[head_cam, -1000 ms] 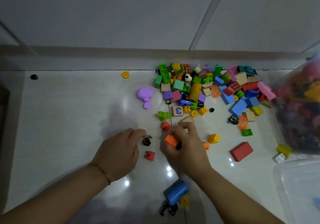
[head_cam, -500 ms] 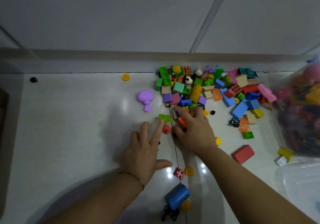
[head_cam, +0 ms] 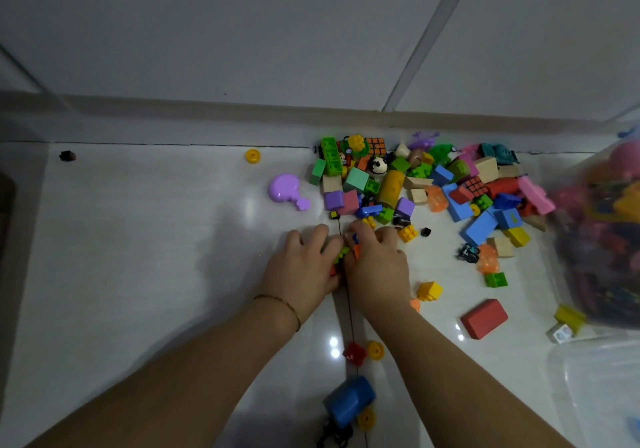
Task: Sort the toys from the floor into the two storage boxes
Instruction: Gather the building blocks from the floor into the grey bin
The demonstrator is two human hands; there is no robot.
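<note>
Bringing the left hand (head_cam: 301, 269) and the right hand (head_cam: 377, 267) together, side by side, at the near edge of a toy heap (head_cam: 415, 184). Curling the left fingers (head_cam: 320, 234) down round a green piece (head_cam: 341, 252), just beside the fingertips in the gap between the hands, and half covering a red piece (head_cam: 333, 271) at the thumb side. Pinching an orange brick (head_cam: 356, 251) in the curled right fingers (head_cam: 384, 234), on the thumb side, just beside the green piece. Wearing a thin bracelet (head_cam: 280, 304) on the left wrist.

Working on a glossy white tiled floor (head_cam: 156, 274), crossed by a dark grout line (head_cam: 349, 312) between the two wrists and ending at a pale skirting (head_cam: 173, 108) below a grey wall (head_cam: 207, 32).

Showing two clear boxes at the right: a full storage box (head_cam: 595, 295) packed with toys, and a near storage box (head_cam: 595, 388), contents too blurred to tell.

Counting, apart from the heap:
- Three discs: far yellow disc (head_cam: 252, 156), middle yellow disc (head_cam: 375, 349), near yellow disc (head_cam: 366, 419).
- One purple balloon toy (head_cam: 285, 188).
- One red block (head_cam: 483, 318).
- One blue cylinder (head_cam: 349, 401).
- One small red brick (head_cam: 355, 353), touching the middle yellow disc.
- One yellow brick (head_cam: 429, 291).
- One black piece (head_cam: 67, 156) at the far left.

Counting, within the heap, two puzzle cubes: far puzzle cube (head_cam: 375, 146) and right puzzle cube (head_cam: 476, 184).
</note>
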